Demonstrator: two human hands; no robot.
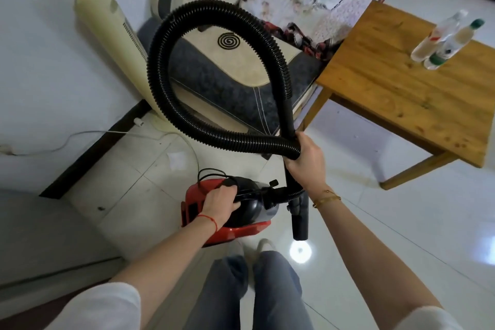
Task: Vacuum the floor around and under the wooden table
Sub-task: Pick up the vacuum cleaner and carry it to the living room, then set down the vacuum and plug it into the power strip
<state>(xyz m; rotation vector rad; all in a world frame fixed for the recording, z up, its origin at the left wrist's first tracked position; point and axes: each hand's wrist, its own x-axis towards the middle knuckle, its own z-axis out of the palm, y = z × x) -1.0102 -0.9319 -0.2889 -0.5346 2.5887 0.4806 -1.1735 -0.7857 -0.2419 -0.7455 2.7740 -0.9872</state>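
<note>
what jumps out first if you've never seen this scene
A big loop of black ribbed hose fills the centre, held where it crosses by the right hand. Below it, the left hand grips the red and black vacuum, and a wooden table with bottles stands at the right.

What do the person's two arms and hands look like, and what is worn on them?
Both forearms are bare, with white sleeves pushed up near the elbows. The left hand has a thin red string around its wrist. The right hand has a thin gold bracelet on its wrist. No gloves or rings are visible.
</note>
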